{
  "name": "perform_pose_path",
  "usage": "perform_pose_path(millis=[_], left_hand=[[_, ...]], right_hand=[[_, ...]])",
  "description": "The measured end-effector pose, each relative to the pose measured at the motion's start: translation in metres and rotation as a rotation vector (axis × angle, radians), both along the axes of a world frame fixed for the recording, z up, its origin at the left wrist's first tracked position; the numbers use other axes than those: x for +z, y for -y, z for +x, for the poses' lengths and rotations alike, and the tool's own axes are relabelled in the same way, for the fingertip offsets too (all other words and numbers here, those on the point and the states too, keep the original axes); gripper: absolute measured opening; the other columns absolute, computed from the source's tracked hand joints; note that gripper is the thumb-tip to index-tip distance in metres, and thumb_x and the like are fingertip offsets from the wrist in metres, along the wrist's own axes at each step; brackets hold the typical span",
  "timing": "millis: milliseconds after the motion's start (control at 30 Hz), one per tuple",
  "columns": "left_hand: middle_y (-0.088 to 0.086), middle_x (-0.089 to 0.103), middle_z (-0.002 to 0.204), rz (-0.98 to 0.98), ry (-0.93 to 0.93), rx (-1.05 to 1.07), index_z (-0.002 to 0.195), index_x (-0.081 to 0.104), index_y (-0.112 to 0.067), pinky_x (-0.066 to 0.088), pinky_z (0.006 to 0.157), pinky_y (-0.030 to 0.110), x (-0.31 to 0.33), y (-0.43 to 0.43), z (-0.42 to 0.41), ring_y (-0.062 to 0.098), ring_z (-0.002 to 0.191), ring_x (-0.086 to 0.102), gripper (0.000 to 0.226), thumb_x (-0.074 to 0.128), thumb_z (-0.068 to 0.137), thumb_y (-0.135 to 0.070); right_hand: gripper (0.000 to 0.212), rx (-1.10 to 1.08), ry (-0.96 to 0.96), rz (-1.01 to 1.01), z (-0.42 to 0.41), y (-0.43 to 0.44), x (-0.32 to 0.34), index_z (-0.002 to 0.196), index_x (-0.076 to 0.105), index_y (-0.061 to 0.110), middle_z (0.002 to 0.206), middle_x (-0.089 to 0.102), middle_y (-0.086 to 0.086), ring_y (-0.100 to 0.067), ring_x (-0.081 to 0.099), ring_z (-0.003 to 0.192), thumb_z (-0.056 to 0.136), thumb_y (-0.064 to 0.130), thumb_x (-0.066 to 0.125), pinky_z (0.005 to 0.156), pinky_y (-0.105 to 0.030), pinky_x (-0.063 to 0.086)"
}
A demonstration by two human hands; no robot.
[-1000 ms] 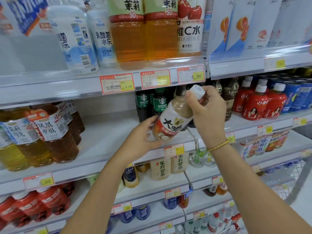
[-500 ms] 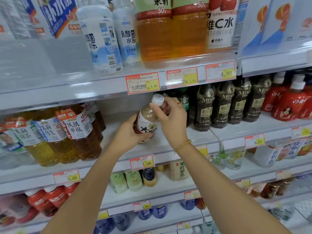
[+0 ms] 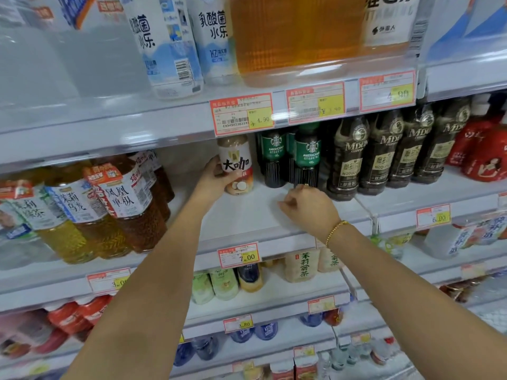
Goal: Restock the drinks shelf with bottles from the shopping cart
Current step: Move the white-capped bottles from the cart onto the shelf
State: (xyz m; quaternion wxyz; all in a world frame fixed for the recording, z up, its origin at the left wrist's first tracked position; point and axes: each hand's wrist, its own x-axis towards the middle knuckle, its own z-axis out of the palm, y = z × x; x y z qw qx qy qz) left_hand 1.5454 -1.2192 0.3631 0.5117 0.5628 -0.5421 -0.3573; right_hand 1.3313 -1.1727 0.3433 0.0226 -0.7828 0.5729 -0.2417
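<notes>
- Green-labelled dark bottles (image 3: 306, 160) stood just right of the beige bottle (image 3: 236, 163); further right of it, a row of dark coffee bottles (image 3: 354, 160), then red bottles (image 3: 485, 154).
- Large tea bottles (image 3: 123, 204) stood well left of the beige bottle, with bare shelf (image 3: 247, 215) between and in front.
- The upper shelf's price tag (image 3: 241, 114) hid the beige bottle's top.
- Beige bottle: upright on the shelf, towards the back, pale brown drink inside. Tea bottles held amber and yellow liquid.
- Left hand (image 3: 212, 178) gripped the beige bottle's lower left side, fingers curled round it.
- Right hand (image 3: 307, 205), with a bracelet (image 3: 335, 230) at the wrist, hung over the shelf to the front right of the beige bottle, fingers loosely curled, holding nothing.
</notes>
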Motion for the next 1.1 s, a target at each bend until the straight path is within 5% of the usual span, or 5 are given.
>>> perform_pose_path(millis=[267, 633, 867, 1000, 1100], left_hand=[[0.004, 0.06, 0.122, -0.014, 0.123, 0.06, 0.123, 0.052, -0.012, 0.049, 0.092, 0.035, 0.004, 0.054, -0.001, 0.017, 0.108, 0.058, 0.047, 0.071, 0.08, -0.019], [0.012, 0.065, 0.11, -0.108, 0.069, 0.216, 0.081, 0.052, -0.017, 0.048, 0.081, 0.027, -0.004, 0.087, -0.023, 0.018, 0.094, 0.06, 0.017, 0.07, 0.081, -0.015], [0.016, 0.057, 0.13, 0.049, 0.479, 0.315, 0.121, 0.057, -0.003, 0.04, 0.091, 0.024, 0.015, 0.047, -0.032, 0.025, 0.119, 0.054, 0.041, 0.056, 0.09, -0.028], [0.013, 0.066, 0.081, -0.293, 0.433, 0.236, 0.086, 0.065, -0.007, 0.046, 0.072, 0.033, 0.002, -0.052, -0.066, 0.023, 0.076, 0.059, 0.03, 0.05, 0.09, -0.032], [0.004, 0.054, 0.056, -0.288, 0.363, 0.017, 0.064, 0.053, -0.013, 0.038, 0.058, 0.028, -0.05, -0.132, -0.105, 0.012, 0.055, 0.046, 0.037, 0.048, 0.091, -0.038]], right_hand=[[0.029, 0.017, 0.007, -0.102, 0.0, 0.006, -0.012, 0.087, 0.064, 0.008, 0.095, 0.062, -0.011, -0.029, 0.059, 0.09, 0.091, 0.031, 0.047, 0.07, -0.035, 0.049], [0.029, 0.008, 0.091, -0.203, 0.0, 0.008, -0.02, 0.082, 0.064, 0.006, 0.086, 0.062, -0.011, -0.029, 0.059, 0.085, 0.091, 0.028, 0.048, 0.064, -0.026, 0.033], [0.021, 0.153, 0.37, -0.175, -0.013, -0.012, -0.006, 0.078, 0.065, 0.006, 0.074, 0.055, -0.001, -0.015, 0.051, 0.07, 0.089, 0.022, 0.058, 0.069, -0.032, 0.047], [0.027, 0.106, 0.549, -0.297, -0.049, -0.061, -0.016, 0.068, 0.057, 0.008, 0.068, 0.052, 0.0, -0.012, 0.047, 0.065, 0.089, 0.025, 0.057, 0.063, -0.021, 0.038], [0.031, 0.104, 0.498, -0.088, -0.09, -0.094, -0.069, 0.07, 0.055, 0.004, 0.067, 0.052, -0.004, -0.013, 0.047, 0.061, 0.09, 0.027, 0.057, 0.058, -0.022, 0.036]])
